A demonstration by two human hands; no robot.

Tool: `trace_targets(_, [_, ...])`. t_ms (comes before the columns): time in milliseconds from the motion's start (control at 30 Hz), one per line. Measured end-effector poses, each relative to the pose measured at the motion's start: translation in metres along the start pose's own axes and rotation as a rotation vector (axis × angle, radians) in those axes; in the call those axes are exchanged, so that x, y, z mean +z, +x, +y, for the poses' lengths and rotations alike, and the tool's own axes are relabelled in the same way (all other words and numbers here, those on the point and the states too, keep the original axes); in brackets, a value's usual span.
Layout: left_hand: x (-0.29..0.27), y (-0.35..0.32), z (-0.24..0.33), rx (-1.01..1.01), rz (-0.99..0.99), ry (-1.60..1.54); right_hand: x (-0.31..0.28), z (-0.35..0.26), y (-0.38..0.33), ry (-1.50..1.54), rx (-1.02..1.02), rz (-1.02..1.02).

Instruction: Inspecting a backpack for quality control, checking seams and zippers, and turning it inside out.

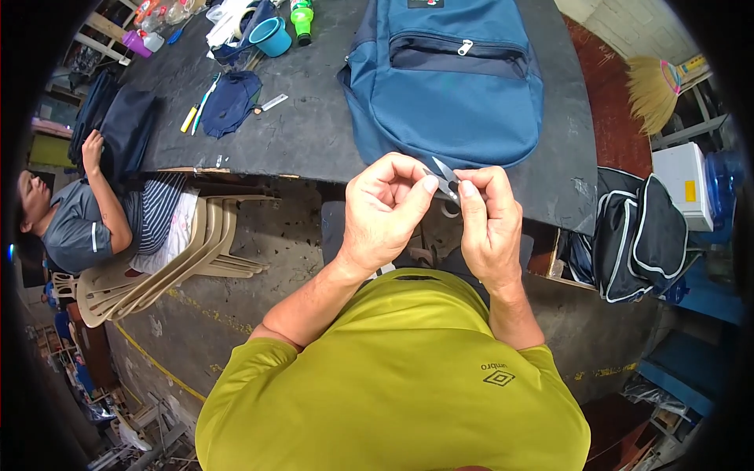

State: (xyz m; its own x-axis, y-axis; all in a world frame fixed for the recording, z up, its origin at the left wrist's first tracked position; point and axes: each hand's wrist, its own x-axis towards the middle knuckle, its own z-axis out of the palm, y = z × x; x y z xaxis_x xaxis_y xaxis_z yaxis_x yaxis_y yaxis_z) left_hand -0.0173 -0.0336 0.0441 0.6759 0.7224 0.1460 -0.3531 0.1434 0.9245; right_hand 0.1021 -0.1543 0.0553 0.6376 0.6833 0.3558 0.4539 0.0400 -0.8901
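In front of my body, at the table's near edge, both hands meet on a small pair of thread snips point(444, 170). Its pointed metal blades are spread apart and show between my fingers. My left hand point(379, 216) is closed, with thumb and forefinger pinched at one blade. My right hand point(492, 224) is closed too, pinching the snips from the other side; its fingers hide most of the handle. Just beyond my hands, a blue backpack point(452, 110) lies flat on the dark table point(306, 118), its front zip pocket facing up.
A dark blue cloth piece point(229, 104), a yellow marker point(188, 118), a teal cup point(270, 36) and a green bottle point(301, 20) are on the table. At left, a person point(102, 212) sits on stacked beige chairs point(177, 247). A black bag point(640, 235) stands at right.
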Motion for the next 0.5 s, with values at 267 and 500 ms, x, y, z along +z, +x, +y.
trace_targets(267, [0.001, 0.0, 0.004, -0.043, 0.026, -0.107, 0.004, 0.0, -0.001, 0.098, 0.075, -0.016])
trace_targets(500, [-0.001, 0.0, 0.001, 0.005, 0.004, -0.002, -0.016, 0.001, 0.0, 0.03, 0.049, -0.133])
